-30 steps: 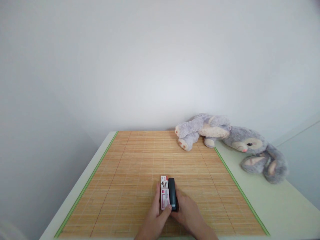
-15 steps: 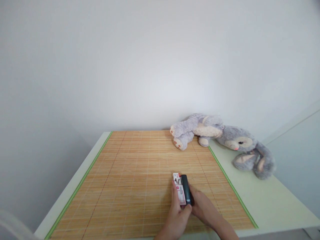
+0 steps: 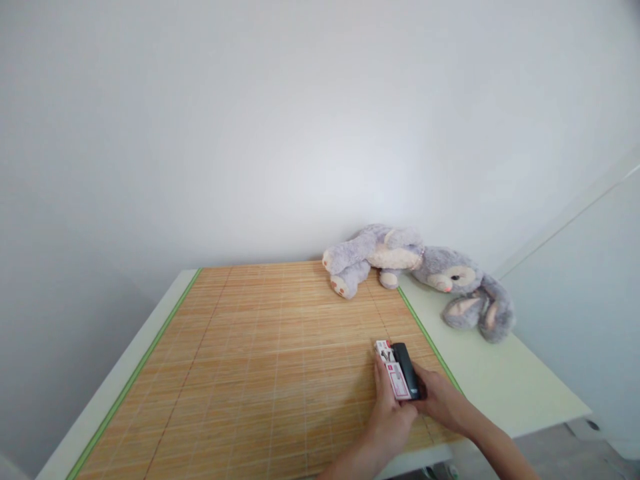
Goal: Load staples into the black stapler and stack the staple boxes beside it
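A black stapler (image 3: 407, 371) and two small white printed boxes sit side by side above the right part of the bamboo mat. The nearer box (image 3: 399, 382) has pink print; the farther box (image 3: 384, 349) has red print and a picture of small metal items. My left hand (image 3: 394, 421) is closed around the boxes from the left, its thumb at their near end. My right hand (image 3: 441, 399) grips the stapler from the right, its fingertips partly hidden. Whether the things touch the mat, I cannot tell.
The bamboo mat (image 3: 240, 360) with green edging covers much of the white table (image 3: 510, 383). A grey plush rabbit (image 3: 400, 257) lies along the back right, its legs over the mat. Behind stands a white wall (image 3: 300, 133). The table's front edge is close to my forearms.
Both hands have moved right across the mat with the stapler and boxes. My left thumb has come down off the stapler's near end. The camera view has turned a little right.
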Tool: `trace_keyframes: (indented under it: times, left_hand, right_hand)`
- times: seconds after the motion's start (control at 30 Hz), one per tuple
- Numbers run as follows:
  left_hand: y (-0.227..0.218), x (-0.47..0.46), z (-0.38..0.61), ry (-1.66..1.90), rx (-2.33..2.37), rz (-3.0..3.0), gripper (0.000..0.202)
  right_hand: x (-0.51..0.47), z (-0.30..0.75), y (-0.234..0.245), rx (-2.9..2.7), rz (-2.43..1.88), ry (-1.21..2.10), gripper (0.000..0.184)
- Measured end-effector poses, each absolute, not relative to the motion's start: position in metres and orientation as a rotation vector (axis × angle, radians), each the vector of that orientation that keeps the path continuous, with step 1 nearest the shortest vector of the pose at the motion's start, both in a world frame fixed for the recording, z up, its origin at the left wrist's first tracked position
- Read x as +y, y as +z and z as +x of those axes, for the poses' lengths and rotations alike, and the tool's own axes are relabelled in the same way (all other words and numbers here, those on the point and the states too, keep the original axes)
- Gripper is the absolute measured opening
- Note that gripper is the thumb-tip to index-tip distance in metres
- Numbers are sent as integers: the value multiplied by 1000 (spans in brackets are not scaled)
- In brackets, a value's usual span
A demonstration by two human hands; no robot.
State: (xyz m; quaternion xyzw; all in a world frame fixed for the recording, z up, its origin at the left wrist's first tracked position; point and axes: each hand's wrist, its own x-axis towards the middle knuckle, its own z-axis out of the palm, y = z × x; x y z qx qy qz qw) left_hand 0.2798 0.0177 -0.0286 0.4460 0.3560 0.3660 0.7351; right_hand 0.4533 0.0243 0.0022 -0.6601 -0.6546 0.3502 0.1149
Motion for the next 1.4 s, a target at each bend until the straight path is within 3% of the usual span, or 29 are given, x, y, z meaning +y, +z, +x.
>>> trace_keyframes:
  times: [0.17,0.33,0.87,1.27,1.33,1.4]
  left_hand:
    - [-31,40,227,754,995,1486,82]
    - [-25,80,196,632,1007,2051,91]
    - [-28,87,199,632,1016,2158,87]
    - [-28,86,200,630,1004,2182,83]
    - [-28,86,201,632,1004,2178,83]
    - [-28,83,196,635,1014,2173,83]
  right_hand:
    - [25,454,6,-1943,-1948,1010,59]
    - [33,450,16,-1970,-1976,986,58]
    - [40,437,32,-1902,-1993,1023,60]
    - [42,444,16,-1995,-1947,1002,54]
    - [40,444,13,-1973,-1933,1017,64]
    - [35,451,11,-1916,-1911,1078,90]
